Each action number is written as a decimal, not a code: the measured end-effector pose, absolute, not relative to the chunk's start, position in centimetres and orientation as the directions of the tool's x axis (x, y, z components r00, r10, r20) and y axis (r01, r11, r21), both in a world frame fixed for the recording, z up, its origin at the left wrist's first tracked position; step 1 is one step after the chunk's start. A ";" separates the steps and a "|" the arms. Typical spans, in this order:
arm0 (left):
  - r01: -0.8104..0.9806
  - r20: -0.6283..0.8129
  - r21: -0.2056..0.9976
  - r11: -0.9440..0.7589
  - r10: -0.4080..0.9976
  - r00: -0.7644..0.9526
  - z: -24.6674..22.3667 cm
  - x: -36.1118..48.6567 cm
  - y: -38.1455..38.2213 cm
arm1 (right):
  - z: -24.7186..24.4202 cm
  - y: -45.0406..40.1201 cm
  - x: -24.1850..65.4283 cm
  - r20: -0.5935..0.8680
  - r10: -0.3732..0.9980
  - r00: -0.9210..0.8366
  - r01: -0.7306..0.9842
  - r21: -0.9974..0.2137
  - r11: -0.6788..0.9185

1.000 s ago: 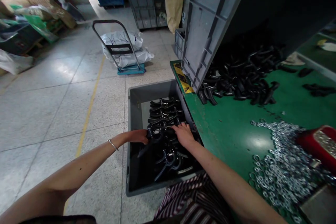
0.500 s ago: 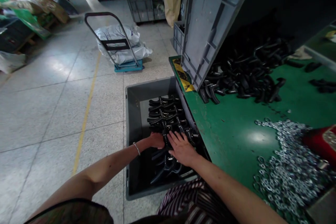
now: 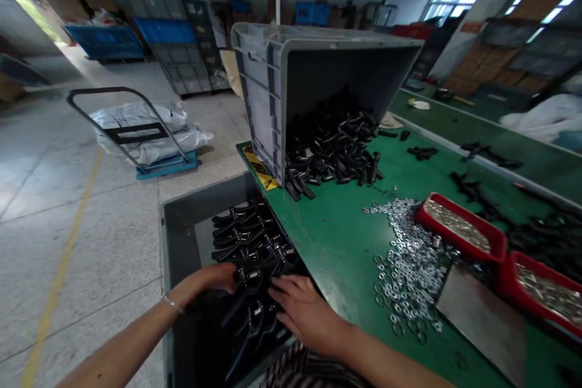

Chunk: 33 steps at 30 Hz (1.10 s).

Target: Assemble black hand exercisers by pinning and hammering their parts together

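Rows of black curved lever-like parts (image 3: 240, 236) with bright threaded ends lie in the grey crate (image 3: 182, 209) below me. On the left side of the rows, my left hand (image 3: 222, 277) reaches down against the parts. Its fingertips are hidden, so whether it grips one cannot be made out. My right hand (image 3: 307, 312) is open, its fingers stretched out and resting on the parts at the right of the rows, near the table edge. A bracelet (image 3: 171, 303) circles my left wrist.
On the green table (image 3: 327, 236), a tipped grey crate (image 3: 261, 103) spills black parts (image 3: 336, 151). Loose metal rings (image 3: 409, 254), red trays (image 3: 464, 227) of small metal pieces and a flat metal plate (image 3: 484, 321) lie rightward. A loaded trolley (image 3: 168, 163) stands on the floor.
The view has swung up and right, bringing the red trays and far table into sight. My hands have moved slightly apart over the parts; the right fingers stay stretched out.
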<state>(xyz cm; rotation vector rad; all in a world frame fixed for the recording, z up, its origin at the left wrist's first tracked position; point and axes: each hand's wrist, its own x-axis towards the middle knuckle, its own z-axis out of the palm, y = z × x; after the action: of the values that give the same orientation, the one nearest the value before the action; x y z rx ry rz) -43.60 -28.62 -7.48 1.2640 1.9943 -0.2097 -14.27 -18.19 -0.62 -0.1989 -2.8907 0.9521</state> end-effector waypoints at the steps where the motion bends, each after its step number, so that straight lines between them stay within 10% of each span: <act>1: 0.839 -0.643 0.228 0.494 0.723 -0.251 -6.4 -43.6 -28.5 | 0.2 -18.4 -11.6 0.045 0.239 -0.970 0.152 -0.651 0.743; 4: 0.832 -0.440 0.315 0.456 0.847 -0.298 -2.8 -41.3 -26.5 | 0.9 -19.5 -3.9 0.073 0.477 -0.876 0.231 -0.804 0.547; 8: 0.684 -0.126 0.722 0.100 0.992 -0.013 1.1 -32.3 -19.0 | 0.0 -21.4 3.1 0.019 0.835 -0.551 0.360 -0.897 0.257; 12: 0.747 0.205 0.599 -0.289 0.957 0.205 1.8 -23.1 -8.0 | 0.2 -22.1 6.5 -0.051 0.967 -0.251 0.402 -0.914 0.057; 15: 0.944 0.191 0.262 -0.201 0.969 0.154 1.4 -19.4 -1.8 | 1.2 -22.0 9.2 0.014 0.962 -0.272 0.462 -0.875 0.143; 21: 0.882 0.148 0.162 -0.442 0.895 0.421 -1.4 -16.0 2.0 | 2.5 -19.5 18.6 0.126 0.983 -0.137 0.686 -0.703 0.186; 33: 0.807 0.125 0.588 -0.062 0.992 -0.015 0.1 -12.0 1.8 | 0.4 -1.5 34.4 0.076 0.950 0.304 0.917 -0.293 -0.270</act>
<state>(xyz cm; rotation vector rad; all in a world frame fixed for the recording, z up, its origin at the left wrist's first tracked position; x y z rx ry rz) -12.01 1.77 0.09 1.9241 1.8746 0.7454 34.45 -1.54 0.42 -2.2932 -1.6948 0.1644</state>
